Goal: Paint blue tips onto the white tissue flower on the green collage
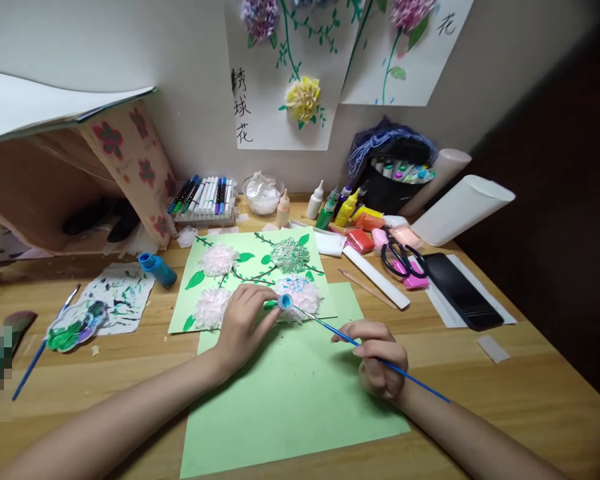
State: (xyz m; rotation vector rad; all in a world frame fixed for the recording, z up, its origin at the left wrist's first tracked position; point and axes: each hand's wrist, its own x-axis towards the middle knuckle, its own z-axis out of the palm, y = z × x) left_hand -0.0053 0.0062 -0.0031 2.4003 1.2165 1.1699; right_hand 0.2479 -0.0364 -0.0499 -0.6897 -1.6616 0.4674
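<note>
Between the thumb and fingers of my left hand (243,327) is a small blue bottle cap (285,303), its open side facing me. My right hand (380,357) grips a thin blue paintbrush (347,339), whose bristles are close to the cap; whether they touch it I cannot tell. Below them lies a light green picture sheet (185,303) with painted leaves and fluffy paper flowers. The lower right flower (307,293) has blue marks on its pale petals, while the upper right flower (290,257) is streaked green. A plain green sheet (290,413) lies under my arms.
An uncapped blue paint bottle (159,269) stands left of the picture, beside a paint-smeared palette (77,328) and another brush (35,367). Markers (207,199), paint bottles (325,210), scissors (404,259) and a phone (463,290) lie behind and to the right.
</note>
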